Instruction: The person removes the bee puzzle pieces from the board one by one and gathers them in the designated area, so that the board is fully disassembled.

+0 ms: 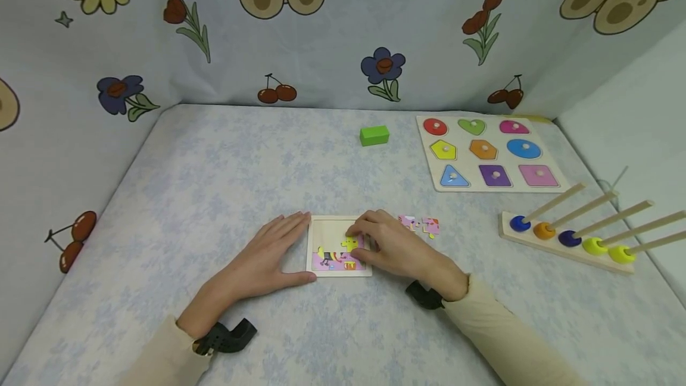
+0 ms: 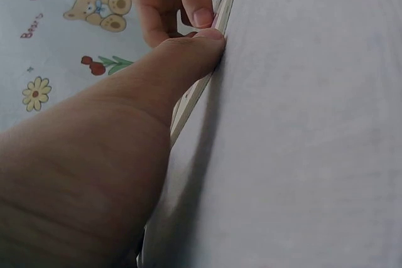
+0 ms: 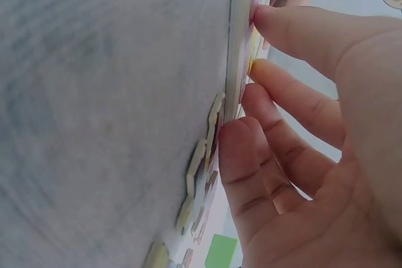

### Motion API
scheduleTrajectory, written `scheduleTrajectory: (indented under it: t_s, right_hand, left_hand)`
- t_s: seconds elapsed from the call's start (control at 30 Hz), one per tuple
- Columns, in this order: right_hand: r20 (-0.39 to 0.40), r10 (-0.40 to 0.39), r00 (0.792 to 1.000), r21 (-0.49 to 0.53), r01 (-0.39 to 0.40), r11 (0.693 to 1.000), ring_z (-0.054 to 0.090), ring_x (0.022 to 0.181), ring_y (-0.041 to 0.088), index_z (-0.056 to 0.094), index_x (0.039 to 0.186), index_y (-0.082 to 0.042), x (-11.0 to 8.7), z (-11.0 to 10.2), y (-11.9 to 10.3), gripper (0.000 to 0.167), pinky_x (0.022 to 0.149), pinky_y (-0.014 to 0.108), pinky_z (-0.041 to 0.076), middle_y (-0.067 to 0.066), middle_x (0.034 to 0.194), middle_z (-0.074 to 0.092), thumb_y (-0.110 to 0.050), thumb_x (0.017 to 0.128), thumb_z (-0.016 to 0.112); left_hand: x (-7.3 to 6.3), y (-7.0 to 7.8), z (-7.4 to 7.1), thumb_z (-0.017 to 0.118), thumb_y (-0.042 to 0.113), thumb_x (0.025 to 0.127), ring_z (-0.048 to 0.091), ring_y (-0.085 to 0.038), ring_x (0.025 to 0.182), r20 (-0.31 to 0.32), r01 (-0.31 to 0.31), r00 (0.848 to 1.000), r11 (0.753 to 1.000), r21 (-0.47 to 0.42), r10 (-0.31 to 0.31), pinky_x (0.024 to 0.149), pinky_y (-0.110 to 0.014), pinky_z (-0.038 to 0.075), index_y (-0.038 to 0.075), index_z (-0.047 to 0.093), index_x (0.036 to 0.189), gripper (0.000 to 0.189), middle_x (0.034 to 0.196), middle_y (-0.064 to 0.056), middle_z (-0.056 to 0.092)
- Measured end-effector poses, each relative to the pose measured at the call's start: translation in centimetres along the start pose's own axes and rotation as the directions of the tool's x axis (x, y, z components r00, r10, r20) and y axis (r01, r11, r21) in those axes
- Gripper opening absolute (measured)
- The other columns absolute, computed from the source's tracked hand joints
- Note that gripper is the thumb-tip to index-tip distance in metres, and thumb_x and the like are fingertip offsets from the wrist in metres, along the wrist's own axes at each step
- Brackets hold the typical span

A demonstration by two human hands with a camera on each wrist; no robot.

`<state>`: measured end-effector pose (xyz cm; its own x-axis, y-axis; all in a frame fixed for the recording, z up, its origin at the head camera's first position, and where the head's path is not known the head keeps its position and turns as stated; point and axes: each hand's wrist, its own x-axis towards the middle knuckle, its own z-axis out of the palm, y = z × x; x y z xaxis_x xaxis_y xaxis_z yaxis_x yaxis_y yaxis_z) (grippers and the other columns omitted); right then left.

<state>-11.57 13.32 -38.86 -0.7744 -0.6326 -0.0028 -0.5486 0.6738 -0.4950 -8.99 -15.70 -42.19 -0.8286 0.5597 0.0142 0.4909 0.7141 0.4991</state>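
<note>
A small wooden jigsaw puzzle tray (image 1: pixel 339 274) lies on the table in the head view, its lower part filled with pink pieces showing a striped picture. My left hand (image 1: pixel 268 255) rests against the tray's left side, fingers straight, thumb at the lower left corner. Over the tray's right side, my right hand (image 1: pixel 396 249) holds a pink and yellow puzzle piece (image 1: pixel 351 244) between thumb and index finger, low against the tray. In the right wrist view the thumb (image 3: pixel 295 29) and fingertips touch the tray; the palm side shows. Loose puzzle pieces (image 1: pixel 430 226) lie right of this hand.
A green block (image 1: pixel 374 136) sits farther back. At the back right lies a shape board (image 1: pixel 466 186) with knobbed pieces. A wooden peg stand (image 1: pixel 568 249) with coloured beads stands on the right. A patterned curtain (image 1: pixel 332 46) hangs behind the table.
</note>
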Motion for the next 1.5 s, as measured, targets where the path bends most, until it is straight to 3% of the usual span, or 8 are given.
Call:
scheduleTrajectory:
  t_s: [0.27,0.83,1.1,1.5]
  right_hand:
    - [-0.001,-0.002,1.0,-0.013,0.002,1.0,0.056,0.104,0.016,0.072,0.12,-0.014,0.1,0.0,-0.1,0.032,0.088,0.034,0.053,-0.002,0.117,0.068,-0.025,0.091,0.081]
    - [0.0,-0.034,0.999,0.008,0.034,0.999,0.054,0.084,0.01,0.075,0.123,-0.013,-0.2,-0.4,0.0,0.036,0.07,0.022,0.049,-0.002,0.11,0.068,-0.024,0.089,0.083]
    - [-0.064,-0.032,0.997,-0.027,0.03,0.999,0.058,0.092,0.012,0.076,0.121,-0.013,-0.5,-0.7,0.2,0.033,0.078,0.027,0.053,-0.002,0.113,0.072,-0.023,0.09,0.083]
    - [-0.188,-0.008,0.982,0.024,0.012,1.0,0.066,0.095,0.016,0.077,0.118,-0.013,-2.5,-2.7,1.3,0.035,0.083,0.037,0.062,-0.001,0.113,0.074,-0.016,0.085,0.087]
  left_hand:
    - [0.0,0.0,0.0,0.075,0.063,0.087,0.022,-0.026,0.158,0.0,0.006,1.0,1.0,-0.007,-0.006,0.129,-0.052,0.016,0.011,0.023,0.165,0.108,0.171,-0.006,0.025]
    - [-0.1,0.0,0.0,0.075,0.062,0.086,0.023,-0.028,0.158,-0.014,-0.007,1.0,1.0,-0.014,0.007,0.129,-0.054,0.017,0.009,0.025,0.165,0.108,0.17,-0.008,0.027]
    - [-0.1,0.1,-0.1,0.075,0.061,0.087,0.025,-0.03,0.157,-0.024,-0.019,1.0,1.0,-0.018,0.018,0.128,-0.056,0.018,0.008,0.026,0.164,0.106,0.169,-0.01,0.029]
    - [-0.1,0.2,-0.1,0.077,0.058,0.087,0.025,-0.03,0.157,-0.03,-0.027,0.999,1.0,-0.007,0.027,0.129,-0.055,0.018,0.006,0.027,0.164,0.106,0.169,-0.01,0.029]
